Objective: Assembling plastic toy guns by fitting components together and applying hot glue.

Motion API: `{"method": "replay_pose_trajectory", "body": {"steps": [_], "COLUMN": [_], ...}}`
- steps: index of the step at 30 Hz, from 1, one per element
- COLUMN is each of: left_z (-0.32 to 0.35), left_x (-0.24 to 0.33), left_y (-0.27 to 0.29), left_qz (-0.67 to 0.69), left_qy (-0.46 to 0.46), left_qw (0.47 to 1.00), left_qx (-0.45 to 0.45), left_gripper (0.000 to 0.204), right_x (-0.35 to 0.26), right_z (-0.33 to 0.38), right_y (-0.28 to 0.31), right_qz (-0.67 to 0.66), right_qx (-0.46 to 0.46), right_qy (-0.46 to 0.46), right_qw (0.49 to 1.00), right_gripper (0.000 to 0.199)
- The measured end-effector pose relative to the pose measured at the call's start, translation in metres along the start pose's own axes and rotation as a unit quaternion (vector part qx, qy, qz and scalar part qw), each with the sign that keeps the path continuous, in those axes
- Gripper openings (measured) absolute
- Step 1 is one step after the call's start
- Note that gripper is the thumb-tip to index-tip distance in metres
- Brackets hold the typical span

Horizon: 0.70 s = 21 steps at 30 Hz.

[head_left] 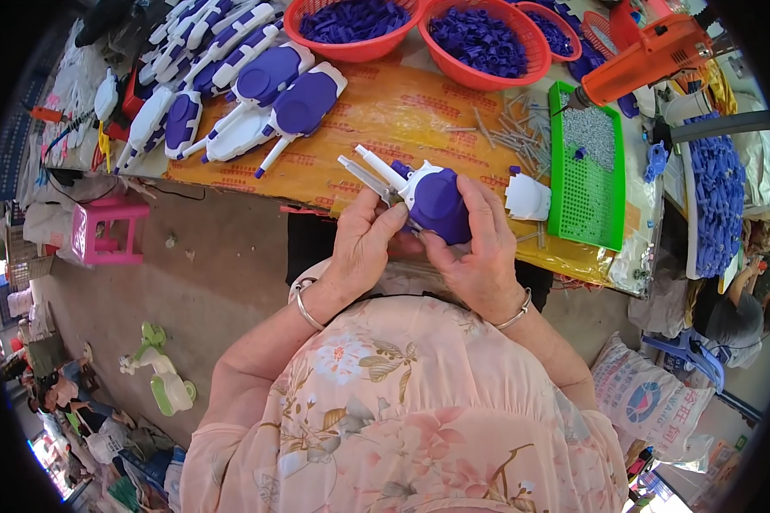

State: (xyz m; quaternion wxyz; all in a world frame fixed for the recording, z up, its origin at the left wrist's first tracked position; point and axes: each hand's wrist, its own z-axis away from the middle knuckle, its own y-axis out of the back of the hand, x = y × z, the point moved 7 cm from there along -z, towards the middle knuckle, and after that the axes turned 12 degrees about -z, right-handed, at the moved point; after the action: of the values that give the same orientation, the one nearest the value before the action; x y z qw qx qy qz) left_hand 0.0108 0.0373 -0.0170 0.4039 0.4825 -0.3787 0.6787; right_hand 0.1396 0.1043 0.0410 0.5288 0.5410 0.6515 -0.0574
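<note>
Just past the table's near edge, both my hands hold a purple-and-white plastic assembly (pixel 441 201) with a rounded purple cover. My right hand (pixel 481 248) is closed around the cover's right side, thumb below and fingers over the edge. At the assembly's left end, my left hand (pixel 370 239) pinches the base of a narrow greyish-white arm (pixel 364 177). A white tube (pixel 376 160) juts out beside that arm. The assembly's underside is hidden. To the right of my right hand lies a loose white plastic shell (pixel 528 197).
Similar purple-and-white assemblies (pixel 308 98) are piled at the left. Red baskets (pixel 359 53) of purple pieces stand behind. Right are a green tray (pixel 614 231) of small metal parts, scattered metal pins (pixel 522 137) and an orange power drill (pixel 646 60). A pink stool (pixel 109 227) stands left.
</note>
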Motion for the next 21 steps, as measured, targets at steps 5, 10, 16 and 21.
{"method": "replay_pose_trajectory", "body": {"steps": [5,10,16,21], "left_z": [0.0007,0.0008,0.0003,0.0000], "left_x": [0.0015,0.0006,-0.0006,-0.0021], "left_y": [-0.0015,-0.0012,-0.0012,-0.0001], "left_qz": [0.000,0.005,0.002,0.005], "left_qy": [-0.002,-0.002,-0.003,-0.011], "left_qw": [1.000,1.000,1.000,1.000], "left_qx": [-0.002,0.003,0.007,0.019], "left_gripper": [0.031,0.029,0.029,0.029], "right_x": [-0.0005,-0.0004,-0.0007,-0.0010], "right_z": [-0.0003,-0.0003,0.0002,0.0002], "right_y": [0.0006,0.0000,0.0007,-0.0005], "right_qz": [0.000,-0.003,-0.005,-0.009], "right_qx": [-0.001,0.001,0.004,0.004], "right_qy": [-0.002,-0.006,-0.008,-0.005], "right_qw": [1.000,1.000,1.000,1.000], "right_gripper": [0.072,0.071,0.071,0.070]}}
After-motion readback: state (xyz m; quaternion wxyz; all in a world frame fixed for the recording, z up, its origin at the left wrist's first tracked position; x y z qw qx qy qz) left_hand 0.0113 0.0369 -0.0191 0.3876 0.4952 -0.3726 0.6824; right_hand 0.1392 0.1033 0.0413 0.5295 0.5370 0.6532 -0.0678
